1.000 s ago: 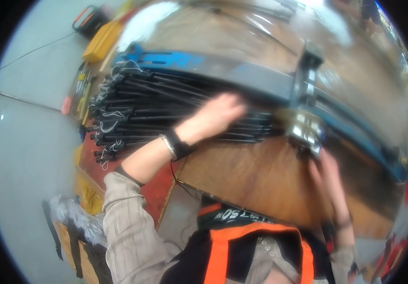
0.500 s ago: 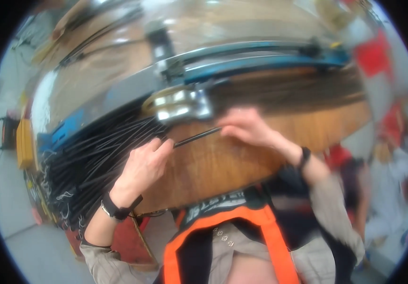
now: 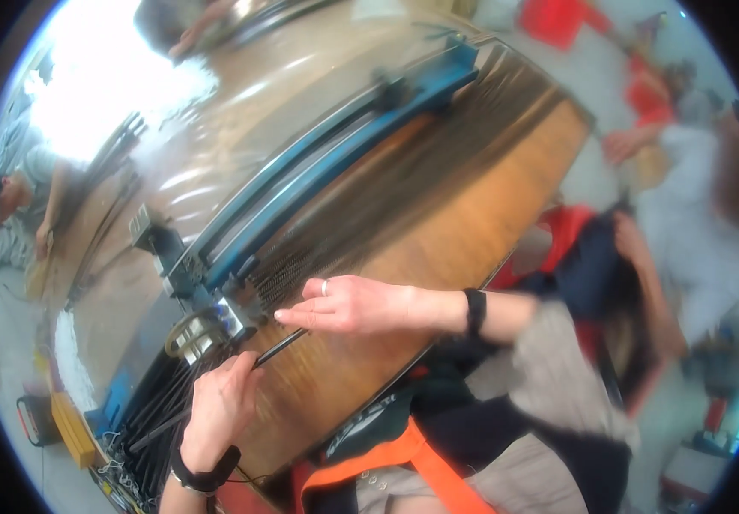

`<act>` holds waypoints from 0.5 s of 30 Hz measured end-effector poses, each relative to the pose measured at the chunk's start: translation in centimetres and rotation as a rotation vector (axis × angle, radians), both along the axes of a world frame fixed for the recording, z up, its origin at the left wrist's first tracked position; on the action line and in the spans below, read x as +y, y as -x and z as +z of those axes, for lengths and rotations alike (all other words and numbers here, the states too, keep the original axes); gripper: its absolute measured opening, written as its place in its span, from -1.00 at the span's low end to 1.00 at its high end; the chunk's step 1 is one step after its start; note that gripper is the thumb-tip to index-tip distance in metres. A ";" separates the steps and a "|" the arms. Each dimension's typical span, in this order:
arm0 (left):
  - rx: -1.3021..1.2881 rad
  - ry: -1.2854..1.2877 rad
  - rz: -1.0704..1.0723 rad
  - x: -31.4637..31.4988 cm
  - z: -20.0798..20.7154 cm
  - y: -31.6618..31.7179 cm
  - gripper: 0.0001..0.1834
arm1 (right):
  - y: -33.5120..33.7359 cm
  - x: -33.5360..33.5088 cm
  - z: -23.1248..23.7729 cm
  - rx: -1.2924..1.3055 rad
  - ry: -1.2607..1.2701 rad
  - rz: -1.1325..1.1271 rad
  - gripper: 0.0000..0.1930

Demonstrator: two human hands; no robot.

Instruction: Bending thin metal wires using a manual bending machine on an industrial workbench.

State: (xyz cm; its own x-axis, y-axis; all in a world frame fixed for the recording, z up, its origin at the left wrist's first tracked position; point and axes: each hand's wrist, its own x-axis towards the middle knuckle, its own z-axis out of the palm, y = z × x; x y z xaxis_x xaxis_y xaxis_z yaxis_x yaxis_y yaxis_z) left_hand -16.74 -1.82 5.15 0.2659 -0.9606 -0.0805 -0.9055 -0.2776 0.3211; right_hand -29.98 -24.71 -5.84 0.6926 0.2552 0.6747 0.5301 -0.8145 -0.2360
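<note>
My left hand (image 3: 222, 401) is closed around a thin black rod (image 3: 278, 348), which slants up and to the right from its fingers. My right hand (image 3: 348, 306), with a ring on one finger, is at the rod's other end. Its fingers are pressed together over the rod, and the thumb is hidden. Just beyond both hands stands a shiny metal block (image 3: 230, 319) with a round, coil-like part (image 3: 196, 336) beside it. Many black rods lie in a bundle (image 3: 157, 421) left of my left hand.
A long blue rail (image 3: 335, 163) runs away to the upper right across the wooden table (image 3: 472, 231). Dark rods (image 3: 438, 154) lie alongside it. One person (image 3: 31, 188) is at the far left, another (image 3: 686, 223) at the right. A yellow box (image 3: 72, 428) stands at the left.
The view has turned to the right, so the rail now slants steeply. My hands have come closer together on the rod, and the right hand's fingers now reach over it.
</note>
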 end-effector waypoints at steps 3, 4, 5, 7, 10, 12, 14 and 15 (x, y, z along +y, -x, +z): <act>0.032 -0.158 -0.018 -2.1 1.2 -0.4 -0.87 | 0.6 -0.8 1.4 -0.007 0.131 -0.042 -0.39; 0.025 -0.157 -0.025 -3.0 1.3 -0.1 -0.87 | 0.8 -0.8 1.9 0.045 0.139 -0.063 -0.39; 0.004 -0.149 -0.028 -4.0 1.5 0.6 -0.87 | 1.0 -0.8 2.3 0.097 0.146 -0.085 -0.39; -0.037 -0.131 -0.033 -5.8 1.6 1.4 -0.86 | 0.7 -1.7 2.4 0.145 0.158 -0.112 -0.39; -0.248 -0.018 -0.082 -7.4 3.1 0.3 -0.80 | 0.2 -6.2 0.1 -0.131 -0.317 -0.093 -0.45; -0.359 0.055 -0.101 -8.5 4.6 -1.5 -0.77 | 0.9 -12.3 -4.9 -0.095 -0.289 -0.344 -0.48; -0.506 0.190 -0.045 -9.5 6.1 -3.5 -0.63 | 1.2 -14.8 -5.2 -0.048 -0.273 -0.583 -0.51; -0.507 0.195 -0.035 -10.0 5.6 -3.4 -0.63 | 0.5 -14.5 -2.9 -0.030 -0.281 -0.502 -0.54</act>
State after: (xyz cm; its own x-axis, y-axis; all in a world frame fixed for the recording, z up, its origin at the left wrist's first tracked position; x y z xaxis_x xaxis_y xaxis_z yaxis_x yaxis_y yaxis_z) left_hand -13.35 -11.82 10.73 0.1928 -0.9540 0.2297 -0.9677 -0.2236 -0.1161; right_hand -30.52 -39.21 -8.76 0.6618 -0.2919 0.6906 0.1043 -0.8763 -0.4703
